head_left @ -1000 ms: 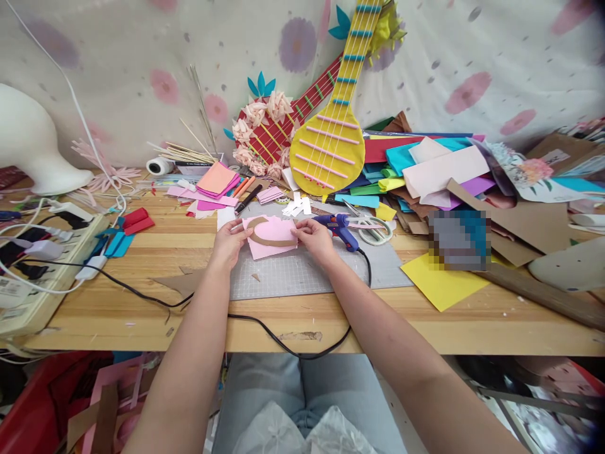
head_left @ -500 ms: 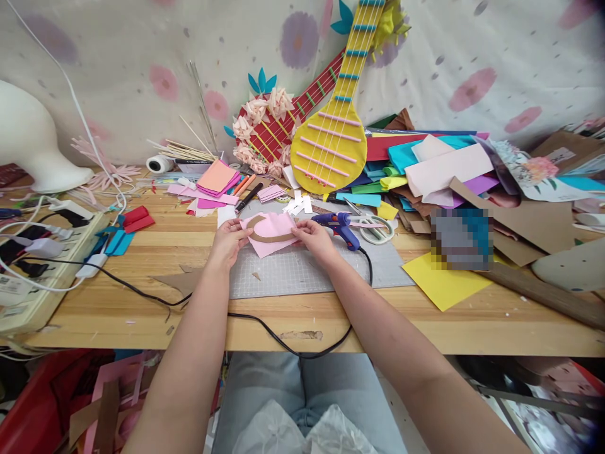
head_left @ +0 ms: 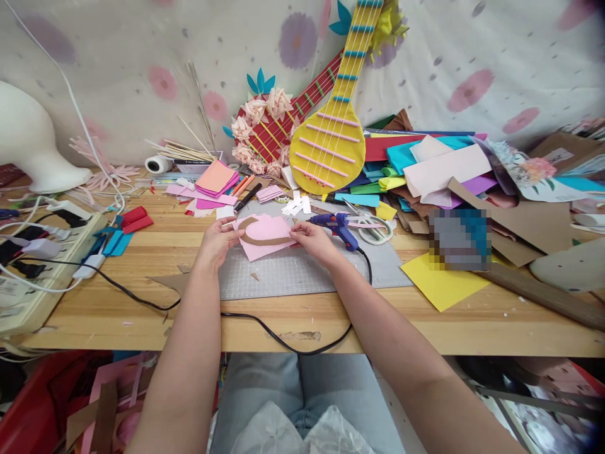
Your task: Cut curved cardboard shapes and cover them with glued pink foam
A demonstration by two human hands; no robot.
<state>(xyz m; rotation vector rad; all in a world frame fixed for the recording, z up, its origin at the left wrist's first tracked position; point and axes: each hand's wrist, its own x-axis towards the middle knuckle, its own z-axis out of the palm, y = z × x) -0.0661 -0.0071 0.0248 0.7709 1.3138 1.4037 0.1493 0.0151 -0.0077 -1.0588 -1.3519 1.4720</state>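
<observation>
Between both hands is a sheet of pink paper [head_left: 268, 225] with a curved brown cardboard strip [head_left: 265, 242] lying across it. My left hand [head_left: 218, 243] pinches the left edge, thumb near the strip's end. At the right edge my right hand [head_left: 312, 238] pinches the paper and the strip's other end. Both sit over the far part of a grey cutting mat [head_left: 293, 280]. A blue glue gun [head_left: 338, 228] lies just right of my right hand, its black cord running along the table. White-handled scissors [head_left: 378, 232] rest beside it.
Behind stand a yellow paper lute [head_left: 328, 151] and a red one [head_left: 271, 132] with paper flowers. Coloured paper and cardboard [head_left: 444, 167] are heaped at right, near a yellow sheet [head_left: 444, 284]. A power strip [head_left: 61, 271] with cables occupies the left side of the wooden table [head_left: 155, 230].
The pink paper has moved slightly left and lies flatter, more of it showing. My left hand has shifted left with it; both hands keep their pinch.
</observation>
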